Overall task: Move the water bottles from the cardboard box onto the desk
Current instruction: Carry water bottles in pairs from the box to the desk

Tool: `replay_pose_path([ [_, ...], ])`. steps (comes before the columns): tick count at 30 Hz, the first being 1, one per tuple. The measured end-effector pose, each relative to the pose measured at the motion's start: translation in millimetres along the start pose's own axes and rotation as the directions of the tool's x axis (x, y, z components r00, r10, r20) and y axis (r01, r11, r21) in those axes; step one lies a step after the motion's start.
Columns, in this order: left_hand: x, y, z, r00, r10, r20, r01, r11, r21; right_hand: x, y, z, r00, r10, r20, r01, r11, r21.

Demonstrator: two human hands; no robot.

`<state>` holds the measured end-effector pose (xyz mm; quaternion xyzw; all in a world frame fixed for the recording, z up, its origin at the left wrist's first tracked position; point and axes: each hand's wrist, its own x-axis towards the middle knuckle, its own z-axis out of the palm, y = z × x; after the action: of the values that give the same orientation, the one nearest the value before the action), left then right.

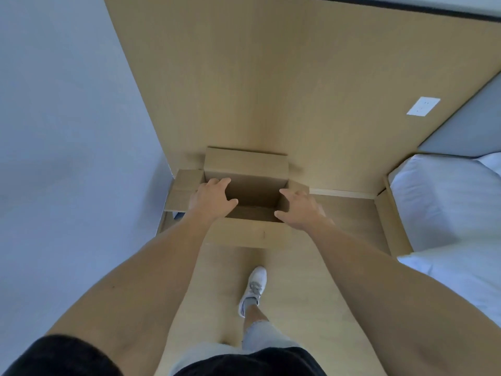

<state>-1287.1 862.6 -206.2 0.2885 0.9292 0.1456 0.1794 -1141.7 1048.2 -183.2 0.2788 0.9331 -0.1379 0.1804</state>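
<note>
An open cardboard box (245, 169) stands on the wooden floor against a tan wooden wall panel, its flaps folded outward. The part of its inside that shows is dark, and no water bottles are visible there. My left hand (210, 198) is over the box's left edge with fingers spread. My right hand (298, 208) is over the right edge, fingers also extended. Neither hand holds anything. The desk is not in view.
A bed with white bedding (444, 213) and a wooden frame stands at the right. A white wall fills the left side. A wall socket (423, 106) sits on the tan panel. My leg and white shoe (253, 289) stand on the floor behind the box.
</note>
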Motion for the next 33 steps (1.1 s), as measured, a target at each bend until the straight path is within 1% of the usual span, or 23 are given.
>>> replay_pose_path([
  [5, 76, -12, 2, 1.000, -0.010, 0.007, 0.009, 0.999, 0.034, 90, -10, -8, 0.999, -0.042, 0.019, 0.042, 0.999, 0.010],
  [11, 164, -31, 5, 0.996, -0.071, 0.056, 0.068, 0.997, 0.047, 195, -23, -8, 0.992, -0.080, 0.097, 0.081, 0.997, 0.001],
  [15, 212, -37, 9, 0.993, -0.079, 0.084, 0.074, 0.995, 0.059, 247, -34, -6, 0.985, -0.127, 0.121, 0.125, 0.992, 0.018],
  [19, 251, -44, 20, 0.990, -0.091, 0.111, 0.085, 0.995, 0.057, 288, -37, 3, 0.982, -0.132, 0.137, 0.128, 0.991, 0.036],
  [23, 280, -64, 46, 0.985, -0.095, 0.141, 0.088, 0.995, 0.053, 319, -33, 25, 0.980, -0.116, 0.164, 0.109, 0.993, 0.055],
  [26, 299, -87, 72, 0.972, -0.120, 0.202, 0.108, 0.992, 0.070, 339, -29, 48, 0.974, -0.096, 0.206, 0.085, 0.995, 0.059],
  [30, 315, -119, 109, 0.957, -0.146, 0.249, 0.126, 0.987, 0.098, 366, -33, 91, 0.965, -0.089, 0.247, 0.073, 0.995, 0.072],
  [33, 324, -139, 137, 0.947, -0.157, 0.279, 0.132, 0.985, 0.107, 384, -40, 127, 0.959, -0.089, 0.269, 0.061, 0.992, 0.113],
])
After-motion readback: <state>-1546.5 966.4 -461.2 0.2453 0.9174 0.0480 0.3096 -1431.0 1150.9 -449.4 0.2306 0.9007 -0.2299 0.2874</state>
